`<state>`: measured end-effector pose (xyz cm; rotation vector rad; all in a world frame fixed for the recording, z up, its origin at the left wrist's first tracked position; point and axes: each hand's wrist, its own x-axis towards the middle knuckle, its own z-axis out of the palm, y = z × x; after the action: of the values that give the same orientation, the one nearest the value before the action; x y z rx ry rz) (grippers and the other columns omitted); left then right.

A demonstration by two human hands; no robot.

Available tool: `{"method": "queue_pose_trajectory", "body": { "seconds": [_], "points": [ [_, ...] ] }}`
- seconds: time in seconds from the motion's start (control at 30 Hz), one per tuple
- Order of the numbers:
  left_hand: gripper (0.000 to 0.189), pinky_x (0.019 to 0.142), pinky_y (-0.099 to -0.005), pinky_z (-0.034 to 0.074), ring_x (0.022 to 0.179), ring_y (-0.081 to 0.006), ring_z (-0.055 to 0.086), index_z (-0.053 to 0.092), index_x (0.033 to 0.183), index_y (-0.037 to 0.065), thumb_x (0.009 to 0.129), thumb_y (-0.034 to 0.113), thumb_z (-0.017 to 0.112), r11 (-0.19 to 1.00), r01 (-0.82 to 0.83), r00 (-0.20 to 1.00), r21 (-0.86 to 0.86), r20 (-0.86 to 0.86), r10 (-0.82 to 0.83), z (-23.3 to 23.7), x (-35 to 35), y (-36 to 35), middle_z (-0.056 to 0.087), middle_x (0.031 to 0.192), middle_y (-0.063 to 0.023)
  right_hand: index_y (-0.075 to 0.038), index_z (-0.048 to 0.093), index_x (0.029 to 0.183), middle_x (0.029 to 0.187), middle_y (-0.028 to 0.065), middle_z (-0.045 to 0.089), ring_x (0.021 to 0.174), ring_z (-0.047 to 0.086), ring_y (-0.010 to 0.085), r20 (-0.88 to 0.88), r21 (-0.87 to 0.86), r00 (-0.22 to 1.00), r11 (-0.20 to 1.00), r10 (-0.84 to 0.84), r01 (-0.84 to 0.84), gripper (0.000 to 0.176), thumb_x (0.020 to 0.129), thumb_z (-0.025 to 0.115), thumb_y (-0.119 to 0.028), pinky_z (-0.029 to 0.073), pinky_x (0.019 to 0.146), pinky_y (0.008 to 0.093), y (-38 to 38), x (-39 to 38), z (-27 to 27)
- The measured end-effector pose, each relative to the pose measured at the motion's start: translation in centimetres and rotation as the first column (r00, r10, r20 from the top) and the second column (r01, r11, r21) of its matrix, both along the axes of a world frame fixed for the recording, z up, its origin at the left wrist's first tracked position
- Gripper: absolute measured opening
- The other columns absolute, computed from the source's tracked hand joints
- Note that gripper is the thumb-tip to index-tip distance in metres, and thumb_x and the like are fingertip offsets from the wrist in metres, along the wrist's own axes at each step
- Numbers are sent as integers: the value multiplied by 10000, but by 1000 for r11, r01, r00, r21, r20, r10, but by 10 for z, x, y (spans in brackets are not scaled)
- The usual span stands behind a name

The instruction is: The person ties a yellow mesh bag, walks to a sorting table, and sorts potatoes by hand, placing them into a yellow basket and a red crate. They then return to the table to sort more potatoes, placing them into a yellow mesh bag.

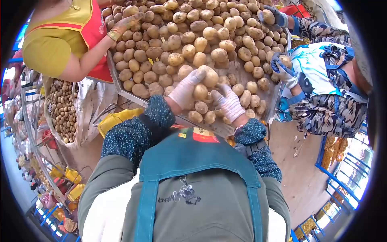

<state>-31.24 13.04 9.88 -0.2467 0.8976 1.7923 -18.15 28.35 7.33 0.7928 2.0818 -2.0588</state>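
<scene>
My left hand (188, 89), in a white knit glove, has its fingers closed on a large pale potato (209, 76) above the pile. Just below that one, another potato (200, 92) lies between my two hands. My right hand (229, 102), also gloved in white, reaches over the near edge of the metal-rimmed table (133, 97). Its thumb and fingers are apart, close to the smaller potatoes, and I see nothing held in it. Many loose potatoes (175, 59) cover the table; several smaller ones lie under and in front of my hands.
At the left, a person's gloved hand (125, 26) rests among the potatoes. A person at the right has a gloved hand (284, 70) on a potato and another (271, 18) higher up. A sack of potatoes (63, 109) and a yellow basket (118, 120) stand left.
</scene>
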Motion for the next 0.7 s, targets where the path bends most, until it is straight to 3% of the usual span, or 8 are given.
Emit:
{"method": "queue_pose_trajectory", "body": {
  "seconds": [0.03, 0.13, 0.2, 0.33, 0.43, 0.53, 0.6, 0.7],
  "points": [
    [488, 847, -334, 589, 1055, -165, 653, 579, 1314, 116, 1003, 488, 642, 1000, -3, 1000, 3, -2, 3, -6, 4, -2, 675, 1144, -38, -33, 692, 1101, 948, 15, 662, 776, 563, 65, -93, 197, 990, 977, 107, -87, 274, 1016, 675, -293, 485, 690, 247, 2, -2, 1],
    [462, 920, -367, 591, 1081, -206, 680, 606, 1312, 95, 988, 411, 700, 994, -99, 990, 48, 104, 93, -15, 3, -8, 681, 1218, -81, -26, 707, 1073, 913, -2, 667, 791, 566, 66, 23, 86, 999, 995, 45, -47, 218, 1017, 668, -234, 489, 702, 249, -5, 3, 15],
    [479, 920, -357, 589, 1083, -208, 681, 603, 1316, 91, 981, 416, 709, 981, -189, 946, -43, 260, 194, -11, 1, -13, 681, 1224, -82, 0, 714, 1056, 855, 104, 726, 784, 632, 151, -41, 126, 999, 992, 35, -29, 194, 998, 690, -184, 535, 754, 338, -13, 12, 22],
    [461, 912, -358, 594, 1072, -217, 690, 628, 1280, 99, 966, 422, 726, 942, -330, 860, 67, 433, 270, -17, -5, -36, 707, 1165, -75, -5, 719, 1042, 775, 10, 654, 731, 565, 90, -230, 124, 969, 985, -89, 120, 183, 1013, 682, -182, 484, 666, 288, -12, 29, 35],
    [438, 830, -351, 607, 1001, -196, 696, 641, 1253, 101, 982, 440, 698, 965, -260, 934, 27, 261, 244, 0, -6, -81, 711, 1107, -69, -42, 734, 1051, 828, 54, 706, 766, 657, 215, 95, 250, 994, 965, 57, -79, 171, 971, 679, -182, 511, 703, 339, 19, 62, 57],
    [450, 702, -331, 583, 965, -186, 688, 634, 1269, 108, 1013, 478, 627, 935, -354, 923, 25, 172, 345, 12, 2, -131, 697, 1108, -65, -89, 760, 1086, 974, 143, 748, 945, 711, 348, 657, 445, 646, 492, 388, -748, 349, 904, 662, -371, 548, 845, 435, 71, 115, 42],
    [489, 709, -366, 580, 972, -195, 674, 638, 1263, 116, 981, 515, 654, 869, -470, 866, -152, 109, 488, 19, 11, -167, 694, 1113, -56, -75, 763, 1066, 1059, 194, 737, 1064, 692, 347, 727, 637, 656, 158, 205, -755, 446, 895, 617, -460, 519, 970, 472, 72, 154, 54],
    [483, 716, -389, 565, 955, -205, 657, 646, 1254, 166, 948, 537, 690, 709, -600, 764, -370, -2, 646, -31, 31, -258, 689, 1127, -35, -31, 756, 987, 1059, 234, 717, 1060, 670, 378, 816, 524, 564, 250, 126, -814, 434, 891, 632, -436, 510, 972, 460, 80, 139, 54]
  ]
}}
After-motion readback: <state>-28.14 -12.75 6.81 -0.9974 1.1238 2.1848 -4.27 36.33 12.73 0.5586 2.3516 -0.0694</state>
